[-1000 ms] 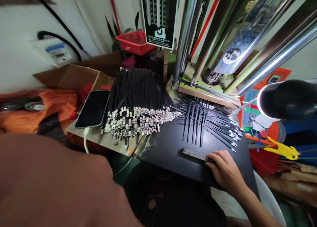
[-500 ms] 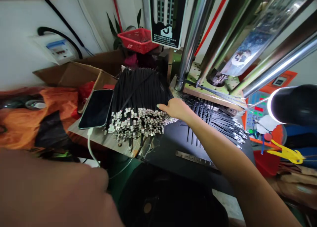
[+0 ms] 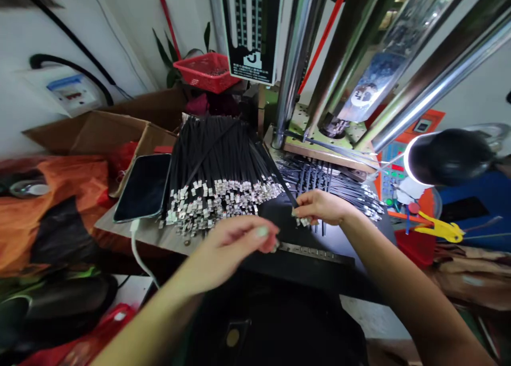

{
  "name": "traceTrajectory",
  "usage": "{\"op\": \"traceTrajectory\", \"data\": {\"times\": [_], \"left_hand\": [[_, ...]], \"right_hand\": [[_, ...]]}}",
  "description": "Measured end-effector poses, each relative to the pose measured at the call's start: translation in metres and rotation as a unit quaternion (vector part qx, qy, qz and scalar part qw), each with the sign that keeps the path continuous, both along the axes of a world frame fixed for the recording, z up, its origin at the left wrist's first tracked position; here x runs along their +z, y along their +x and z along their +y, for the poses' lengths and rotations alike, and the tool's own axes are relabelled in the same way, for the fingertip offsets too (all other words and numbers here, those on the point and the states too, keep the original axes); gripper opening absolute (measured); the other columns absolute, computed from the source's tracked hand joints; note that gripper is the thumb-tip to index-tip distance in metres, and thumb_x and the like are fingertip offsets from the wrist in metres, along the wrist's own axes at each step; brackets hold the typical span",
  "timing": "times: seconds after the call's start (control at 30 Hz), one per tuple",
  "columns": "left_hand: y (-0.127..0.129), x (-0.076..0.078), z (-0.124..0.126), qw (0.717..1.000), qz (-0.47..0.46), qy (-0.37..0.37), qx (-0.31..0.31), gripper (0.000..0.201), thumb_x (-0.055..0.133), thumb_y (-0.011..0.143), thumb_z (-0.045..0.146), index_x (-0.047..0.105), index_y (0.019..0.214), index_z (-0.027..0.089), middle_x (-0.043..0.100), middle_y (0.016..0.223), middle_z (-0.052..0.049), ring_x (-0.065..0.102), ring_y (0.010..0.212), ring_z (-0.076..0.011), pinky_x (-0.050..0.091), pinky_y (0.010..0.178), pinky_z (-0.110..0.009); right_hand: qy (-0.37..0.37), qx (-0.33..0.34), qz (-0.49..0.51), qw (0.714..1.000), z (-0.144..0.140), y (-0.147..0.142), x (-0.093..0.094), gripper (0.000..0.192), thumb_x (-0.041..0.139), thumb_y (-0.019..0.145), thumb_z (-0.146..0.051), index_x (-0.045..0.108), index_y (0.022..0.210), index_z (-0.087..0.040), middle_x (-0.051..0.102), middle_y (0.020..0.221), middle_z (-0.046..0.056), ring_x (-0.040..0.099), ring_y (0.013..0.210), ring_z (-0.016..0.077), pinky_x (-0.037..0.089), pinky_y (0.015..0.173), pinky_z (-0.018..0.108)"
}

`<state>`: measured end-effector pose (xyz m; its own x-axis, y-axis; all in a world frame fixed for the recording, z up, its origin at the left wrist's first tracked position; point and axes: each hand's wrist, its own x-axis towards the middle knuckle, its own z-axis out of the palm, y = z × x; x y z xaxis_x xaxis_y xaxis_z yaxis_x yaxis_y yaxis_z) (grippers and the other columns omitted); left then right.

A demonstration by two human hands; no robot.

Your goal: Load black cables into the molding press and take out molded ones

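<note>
My right hand [image 3: 319, 209] pinches a few black cable ties [image 3: 281, 181] just above their silver metal heads. They stretch up and left toward a big pile of cable ties [image 3: 217, 148], whose silver heads face me. My left hand [image 3: 243, 241] is in front of the pile, left of my right hand, its fingers curled in and the thumb against them. It is slightly blurred, and what it holds, if anything, is hidden. A slotted metal strip [image 3: 315, 252] lies on the dark work surface below both hands. More cable ties [image 3: 351, 188] lie behind my right hand.
A press with steel columns [image 3: 295, 63] stands behind the work surface. A phone [image 3: 143, 186] with a white cable lies left of the pile. A lamp [image 3: 447, 157], yellow cutters [image 3: 443, 229] and a control panel are at right. A red basket [image 3: 207, 71] sits behind.
My right hand has drawn a few cable ties from the pile's right side toward me and to the right. My left hand has moved from close below the camera to the front of the pile.
</note>
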<state>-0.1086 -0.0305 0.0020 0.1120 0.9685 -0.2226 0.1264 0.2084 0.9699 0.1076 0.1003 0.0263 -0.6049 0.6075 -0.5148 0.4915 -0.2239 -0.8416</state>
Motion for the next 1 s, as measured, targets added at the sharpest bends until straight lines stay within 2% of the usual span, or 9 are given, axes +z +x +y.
{"op": "traceTrajectory", "data": {"times": [0.1, 0.23, 0.33, 0.47, 0.6, 0.7, 0.8, 0.9, 1.0], "left_hand": [[0.03, -0.008, 0.016, 0.997, -0.066, -0.012, -0.048, 0.066, 0.07, 0.078, 0.047, 0.055, 0.133, 0.014, 0.07, 0.1, -0.007, 0.065, 0.08, -0.0184, 0.057, 0.067, -0.03], [0.048, -0.012, 0.021, 0.996, -0.069, -0.012, -0.059, 0.058, 0.072, 0.075, 0.042, 0.062, 0.122, 0.01, 0.068, 0.082, -0.002, 0.061, 0.067, -0.0145, 0.053, 0.062, -0.026], [0.032, -0.006, 0.014, 0.997, 0.032, -0.003, -0.063, 0.049, 0.062, 0.08, 0.041, 0.066, 0.119, 0.011, 0.066, 0.073, -0.001, 0.06, 0.06, -0.0135, 0.052, 0.061, -0.026], [0.005, 0.005, -0.002, 0.979, 0.173, 0.024, -0.104, 0.037, 0.057, 0.084, 0.043, 0.075, 0.103, 0.017, 0.068, 0.078, -0.003, 0.061, 0.063, -0.014, 0.051, 0.061, -0.025], [0.028, 0.006, -0.005, 0.989, 0.11, -0.005, -0.101, 0.057, 0.068, 0.077, 0.044, 0.063, 0.127, 0.017, 0.071, 0.099, -0.004, 0.063, 0.073, -0.0153, 0.053, 0.064, -0.026], [0.062, 0.002, 0.003, 0.992, 0.067, 0.024, -0.105, 0.045, 0.072, 0.075, 0.041, 0.069, 0.111, 0.014, 0.072, 0.092, -0.005, 0.065, 0.076, -0.0178, 0.053, 0.068, -0.027], [0.077, -0.003, 0.011, 0.994, 0.048, 0.015, -0.096, 0.028, 0.065, 0.079, 0.038, 0.07, 0.09, 0.013, 0.07, 0.072, -0.003, 0.065, 0.066, -0.0174, 0.053, 0.065, -0.027], [0.066, -0.006, 0.011, 0.995, 0.018, -0.04, -0.088, 0.044, 0.066, 0.078, 0.038, 0.066, 0.11, 0.01, 0.068, 0.071, -0.003, 0.066, 0.064, -0.017, 0.054, 0.063, -0.028], [0.038, -0.004, 0.001, 0.989, 0.055, -0.074, -0.115, 0.057, 0.065, 0.078, 0.041, 0.06, 0.126, 0.01, 0.067, 0.073, -0.002, 0.065, 0.064, -0.0167, 0.054, 0.062, -0.028]], "right_hand": [[-0.02, 0.019, 0.046, 0.999, -0.024, 0.001, -0.01, 0.031, 0.071, 0.069, -0.043, 0.059, 0.066, -0.015, 0.054, 0.051, -0.005, 0.044, 0.043, 0.0062, 0.036, 0.043, 0.019], [0.045, 0.023, 0.031, 0.998, -0.035, -0.006, -0.007, 0.025, 0.064, 0.074, -0.038, 0.059, 0.066, -0.015, 0.053, 0.053, -0.004, 0.044, 0.045, 0.0073, 0.034, 0.045, 0.021], [0.176, 0.031, -0.06, 0.982, -0.04, 0.016, -0.001, 0.017, 0.061, 0.074, -0.028, 0.054, 0.063, -0.017, 0.046, 0.053, -0.006, 0.04, 0.048, 0.0075, 0.028, 0.048, 0.022], [0.356, 0.03, -0.214, 0.909, -0.058, 0.061, 0.002, 0.022, 0.058, 0.07, -0.014, 0.042, 0.055, -0.018, 0.042, 0.058, -0.005, 0.035, 0.055, 0.0087, 0.022, 0.053, 0.024], [0.239, 0.014, -0.13, 0.962, -0.07, 0.065, -0.002, 0.026, 0.062, 0.074, -0.025, 0.043, 0.058, -0.019, 0.041, 0.055, -0.006, 0.038, 0.053, 0.0089, 0.023, 0.051, 0.023], [0.162, -0.027, -0.019, 0.986, -0.068, 0.044, -0.007, 0.024, 0.062, 0.075, -0.031, 0.047, 0.062, -0.019, 0.043, 0.054, -0.007, 0.04, 0.052, 0.0084, 0.025, 0.049, 0.021], [0.194, -0.042, -0.02, 0.98, -0.064, 0.029, -0.008, 0.026, 0.062, 0.075, -0.028, 0.047, 0.057, -0.017, 0.042, 0.054, -0.007, 0.037, 0.053, 0.0075, 0.024, 0.05, 0.021], [0.249, -0.006, -0.081, 0.965, -0.067, 0.033, -0.003, 0.023, 0.06, 0.078, -0.022, 0.049, 0.058, -0.017, 0.042, 0.055, -0.006, 0.037, 0.054, 0.0078, 0.023, 0.051, 0.022], [0.367, 0.035, -0.232, 0.9, -0.077, 0.054, -0.003, 0.015, 0.056, 0.08, -0.013, 0.054, 0.065, -0.017, 0.05, 0.066, -0.002, 0.043, 0.058, 0.0103, 0.025, 0.054, 0.025]]}}
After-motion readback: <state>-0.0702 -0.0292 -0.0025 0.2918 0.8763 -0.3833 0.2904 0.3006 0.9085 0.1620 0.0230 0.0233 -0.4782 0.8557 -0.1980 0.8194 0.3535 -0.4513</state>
